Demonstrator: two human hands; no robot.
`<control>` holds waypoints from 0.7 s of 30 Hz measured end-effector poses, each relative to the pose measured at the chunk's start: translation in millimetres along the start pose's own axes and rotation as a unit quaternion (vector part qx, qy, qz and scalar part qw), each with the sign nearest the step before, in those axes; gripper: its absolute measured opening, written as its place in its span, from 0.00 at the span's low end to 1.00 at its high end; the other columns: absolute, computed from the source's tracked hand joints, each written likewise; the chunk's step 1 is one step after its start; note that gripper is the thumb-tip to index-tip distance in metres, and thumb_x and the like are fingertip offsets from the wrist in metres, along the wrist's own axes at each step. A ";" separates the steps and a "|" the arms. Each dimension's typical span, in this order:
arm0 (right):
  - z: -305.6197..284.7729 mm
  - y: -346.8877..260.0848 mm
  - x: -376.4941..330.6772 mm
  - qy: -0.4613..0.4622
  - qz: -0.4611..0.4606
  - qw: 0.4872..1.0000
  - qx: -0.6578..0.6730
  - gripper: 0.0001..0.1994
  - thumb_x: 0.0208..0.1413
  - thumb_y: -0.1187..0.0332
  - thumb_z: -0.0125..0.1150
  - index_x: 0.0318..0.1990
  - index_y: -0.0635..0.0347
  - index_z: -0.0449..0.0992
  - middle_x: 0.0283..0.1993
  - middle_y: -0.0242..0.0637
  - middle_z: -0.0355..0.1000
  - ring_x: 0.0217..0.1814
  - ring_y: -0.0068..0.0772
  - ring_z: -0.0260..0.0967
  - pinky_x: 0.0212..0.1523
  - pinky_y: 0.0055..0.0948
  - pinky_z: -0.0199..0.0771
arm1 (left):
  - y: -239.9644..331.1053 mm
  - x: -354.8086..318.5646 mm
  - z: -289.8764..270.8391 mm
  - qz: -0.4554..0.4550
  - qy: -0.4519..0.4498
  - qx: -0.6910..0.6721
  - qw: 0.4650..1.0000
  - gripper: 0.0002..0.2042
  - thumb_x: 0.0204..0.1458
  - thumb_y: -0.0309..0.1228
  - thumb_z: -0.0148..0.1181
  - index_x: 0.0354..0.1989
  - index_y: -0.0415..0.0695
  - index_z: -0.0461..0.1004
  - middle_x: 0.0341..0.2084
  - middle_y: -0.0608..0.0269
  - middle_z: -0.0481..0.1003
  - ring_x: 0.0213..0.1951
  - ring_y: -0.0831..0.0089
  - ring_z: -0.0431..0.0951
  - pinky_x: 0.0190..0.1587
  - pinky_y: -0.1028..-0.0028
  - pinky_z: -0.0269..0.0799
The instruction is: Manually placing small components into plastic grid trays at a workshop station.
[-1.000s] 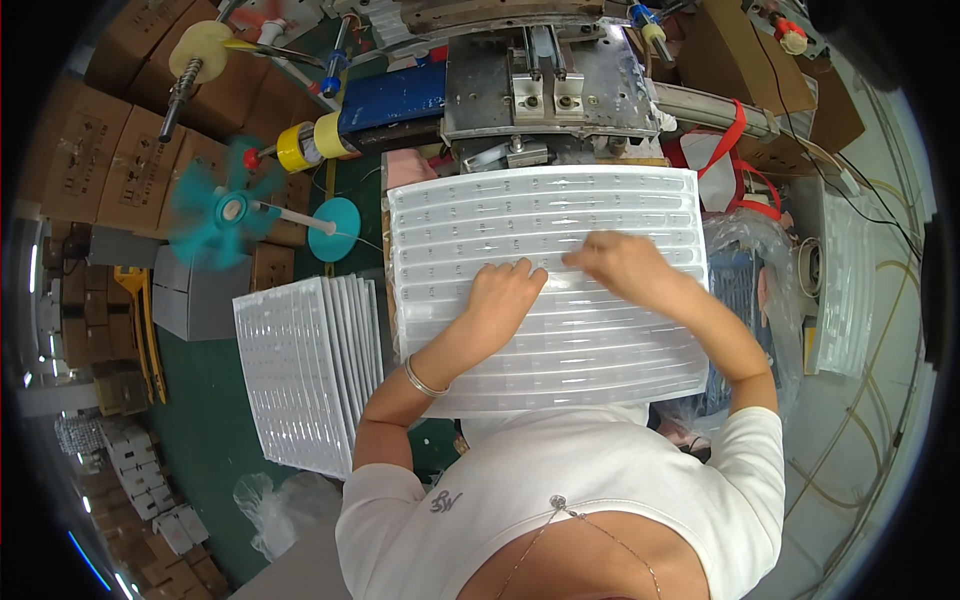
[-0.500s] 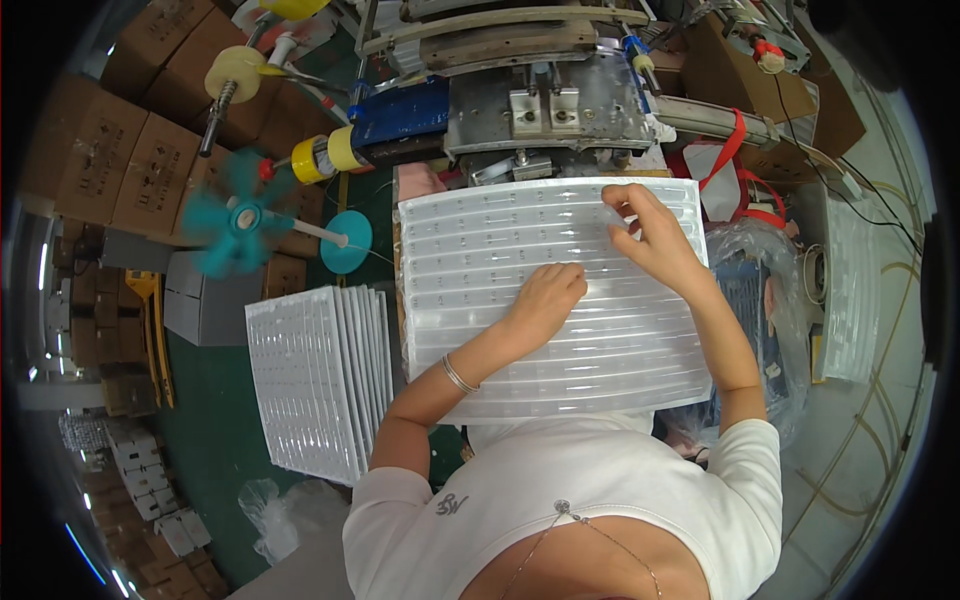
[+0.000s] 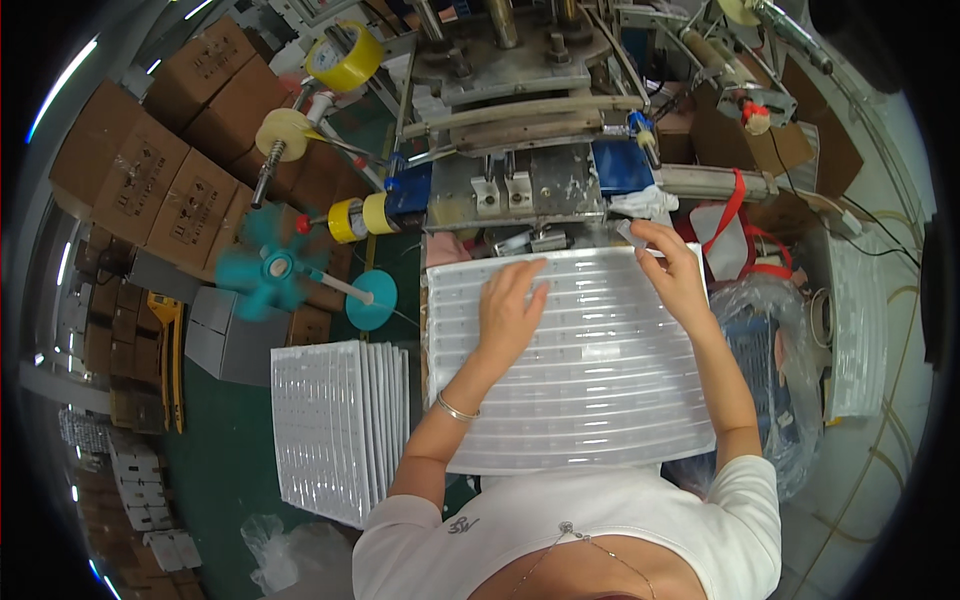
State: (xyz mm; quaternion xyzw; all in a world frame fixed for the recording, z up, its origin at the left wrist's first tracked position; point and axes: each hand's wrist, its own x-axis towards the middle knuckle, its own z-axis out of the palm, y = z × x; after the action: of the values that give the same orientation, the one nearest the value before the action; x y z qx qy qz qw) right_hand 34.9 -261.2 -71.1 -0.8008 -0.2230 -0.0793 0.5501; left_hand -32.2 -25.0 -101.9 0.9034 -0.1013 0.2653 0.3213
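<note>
A white ribbed plastic tray with rows of long grooves lies in front of my body. My left hand rests over its far left part, fingers stretched out and the thumb apart, holding nothing. At the tray's far right edge, my right hand pinches a small clear plastic piece between thumb and fingertips. The piece is too small to make out its exact kind. Just beyond the tray stands a machine with a metal plate and a two-part metal block.
Several similar trays stand in a stack to the left. Behind them are a teal fan, yellow tape rolls and cardboard boxes. On the right lie a plastic-wrapped blue crate and a bag with red straps.
The view has tilted up, showing more of the machine. My right hand has moved to the tray's far edge with the clear piece. My left hand has shifted left and far, its fingers stretching out.
</note>
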 end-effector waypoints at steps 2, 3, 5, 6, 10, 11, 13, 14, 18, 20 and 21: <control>1.4 -7.6 7.1 0.014 0.003 1.000 0.007 0.15 0.53 0.76 0.57 0.49 0.62 0.73 0.52 0.36 0.70 0.45 0.23 0.69 0.42 0.20 0.73 | -2.6 27.5 -2.9 -0.007 0.047 0.044 0.998 0.16 0.48 0.32 0.59 0.47 0.48 0.73 0.41 0.61 0.71 0.43 0.62 0.69 0.49 0.64 0.60; 3.1 -12.8 11.1 0.015 -0.004 1.000 0.004 0.15 0.53 0.76 0.57 0.49 0.62 0.73 0.52 0.36 0.70 0.45 0.23 0.69 0.42 0.20 0.73 | -0.7 43.0 -6.0 -0.020 0.086 0.087 0.992 0.17 0.49 0.34 0.59 0.48 0.48 0.72 0.41 0.60 0.71 0.45 0.62 0.68 0.50 0.62 0.57; 7.2 -16.0 20.2 0.047 -0.016 0.999 0.007 0.15 0.52 0.76 0.58 0.49 0.62 0.73 0.50 0.36 0.72 0.44 0.24 0.71 0.42 0.21 0.74 | 0.6 79.8 -1.5 0.015 0.161 0.166 0.973 0.17 0.50 0.38 0.58 0.48 0.49 0.74 0.41 0.59 0.71 0.46 0.61 0.66 0.53 0.57 0.52; 11.4 -12.9 27.0 0.066 -0.042 0.997 -0.010 0.14 0.52 0.75 0.59 0.48 0.63 0.73 0.49 0.37 0.73 0.43 0.26 0.73 0.41 0.22 0.75 | -3.2 99.7 4.3 0.016 0.166 0.163 0.972 0.17 0.50 0.38 0.58 0.48 0.49 0.74 0.41 0.59 0.71 0.46 0.61 0.66 0.53 0.57 0.52; 24.8 -12.3 61.4 0.115 -0.111 0.986 -0.056 0.12 0.51 0.75 0.61 0.45 0.63 0.75 0.46 0.41 0.74 0.37 0.32 0.74 0.37 0.25 0.76 | -11.7 146.2 27.2 0.079 0.133 0.271 0.950 0.16 0.52 0.44 0.55 0.45 0.51 0.76 0.37 0.60 0.71 0.45 0.62 0.66 0.53 0.55 0.50; 30.3 -8.7 71.3 0.122 -0.131 0.981 -0.074 0.13 0.50 0.74 0.61 0.44 0.62 0.75 0.46 0.42 0.74 0.37 0.34 0.74 0.37 0.26 0.76 | -13.3 152.0 30.1 0.072 0.085 0.271 0.956 0.16 0.51 0.44 0.55 0.44 0.51 0.76 0.35 0.61 0.71 0.44 0.62 0.66 0.53 0.55 0.50; 38.4 -11.0 91.4 0.147 -0.198 0.963 -0.107 0.13 0.48 0.73 0.63 0.43 0.60 0.75 0.44 0.42 0.74 0.38 0.41 0.74 0.36 0.29 0.75 | -1.3 146.7 26.0 0.076 0.098 0.264 0.956 0.14 0.50 0.40 0.58 0.43 0.51 0.76 0.32 0.64 0.71 0.42 0.64 0.67 0.52 0.58 0.51; 45.5 -18.8 100.8 0.150 -0.218 0.953 -0.145 0.10 0.48 0.74 0.61 0.40 0.60 0.75 0.41 0.42 0.74 0.37 0.42 0.74 0.35 0.31 0.74 | 0.3 137.2 19.8 0.072 0.122 0.216 0.966 0.14 0.48 0.38 0.59 0.43 0.51 0.75 0.32 0.65 0.71 0.41 0.65 0.67 0.51 0.59 0.51; 82.1 -10.3 138.9 0.062 -0.229 0.917 -0.321 0.10 0.48 0.72 0.58 0.40 0.58 0.75 0.39 0.42 0.75 0.40 0.47 0.72 0.39 0.37 0.72 | 0.8 78.4 -13.1 -0.003 0.167 0.117 0.979 0.15 0.42 0.30 0.63 0.41 0.51 0.73 0.27 0.65 0.70 0.36 0.66 0.68 0.47 0.61 0.53; 83.5 -9.5 147.9 0.041 -0.169 0.907 -0.383 0.09 0.52 0.70 0.54 0.40 0.59 0.75 0.36 0.45 0.74 0.38 0.48 0.72 0.37 0.40 0.71 | -2.7 46.5 -9.0 -0.045 0.177 -0.002 0.983 0.14 0.40 0.28 0.64 0.39 0.52 0.73 0.20 0.70 0.71 0.31 0.68 0.70 0.43 0.63 0.55; 77.2 1.6 149.8 0.093 -0.228 0.897 -0.366 0.09 0.54 0.67 0.53 0.40 0.57 0.76 0.38 0.44 0.75 0.39 0.47 0.73 0.38 0.39 0.72 | 1.8 36.7 -3.5 -0.053 0.178 -0.049 0.981 0.14 0.41 0.29 0.64 0.38 0.52 0.73 0.19 0.70 0.73 0.28 0.68 0.72 0.42 0.63 0.57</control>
State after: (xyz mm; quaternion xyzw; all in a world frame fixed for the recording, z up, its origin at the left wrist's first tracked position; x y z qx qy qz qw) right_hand 159.5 -150.5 -46.1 -0.8617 -0.3032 -0.3526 0.2031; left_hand -3.5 -24.6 -78.7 0.8291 -0.0071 0.3991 0.3915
